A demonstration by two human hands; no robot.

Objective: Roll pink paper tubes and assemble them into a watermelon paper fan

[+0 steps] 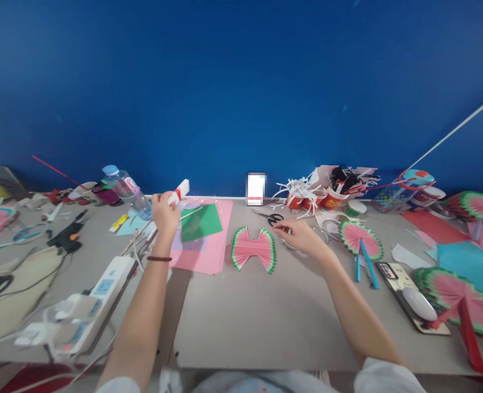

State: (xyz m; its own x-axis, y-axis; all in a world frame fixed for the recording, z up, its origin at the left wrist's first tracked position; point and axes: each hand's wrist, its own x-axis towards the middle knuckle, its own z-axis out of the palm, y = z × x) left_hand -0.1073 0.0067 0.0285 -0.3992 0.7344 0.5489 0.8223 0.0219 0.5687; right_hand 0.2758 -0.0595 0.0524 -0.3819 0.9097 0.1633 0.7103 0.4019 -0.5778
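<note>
My left hand [165, 215] is closed around a white bottle-like piece with a red band [183, 189], lifted above the pink and green sheets. My right hand [299, 233] is empty, its fingers loosely stretched toward the left. Just left of those fingertips lies a pleated pink paper piece with green edges [253, 250], spread on the table like a bow. Black-handled scissors [275, 218] lie right behind the fingertips. Under and beside my left hand are a green sheet [202, 222] and pink sheets [217, 262].
A phone [255, 189] leans against the blue wall. At the left are a water bottle [127, 188], a glue gun [67, 234] and a power strip [102, 300]. Paper fans [362, 240], cups of tools [334, 199] and a phone under a mouse [419, 304] occupy the right.
</note>
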